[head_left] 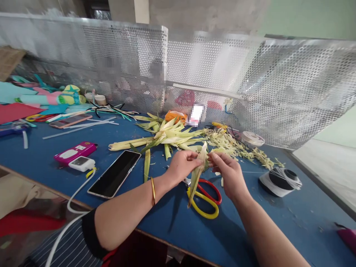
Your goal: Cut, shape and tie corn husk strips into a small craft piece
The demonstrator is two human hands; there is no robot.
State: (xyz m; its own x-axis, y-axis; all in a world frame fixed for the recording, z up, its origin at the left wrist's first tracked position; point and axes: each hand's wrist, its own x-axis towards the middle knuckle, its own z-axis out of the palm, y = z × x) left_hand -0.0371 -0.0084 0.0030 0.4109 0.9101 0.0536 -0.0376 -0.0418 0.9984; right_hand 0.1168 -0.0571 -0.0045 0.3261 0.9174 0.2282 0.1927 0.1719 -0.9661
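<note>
A pale green dried husk leaf (197, 178) hangs tilted over the table, its narrow tip pointing down. My left hand (184, 165) pinches it near the upper end. Close beside its top edge is my right hand (226, 170), fingers bent together; what they grip is too small to make out. Under the leaf lie scissors (207, 213) with one yellow and one red handle loop, blades mostly hidden behind my left hand. Just beyond the hands rests a bundle of husk leaves and stalks (167, 135), with a heap of husk scraps (230, 142) to its right.
On the blue table (278, 230) a black phone (115, 174) and a magenta device (75, 152) with a white cable lie left. A thread spool (279, 181) stands right. A tape roll (252, 139) and an orange packet (175, 116) sit near the perforated metal screen (205, 55).
</note>
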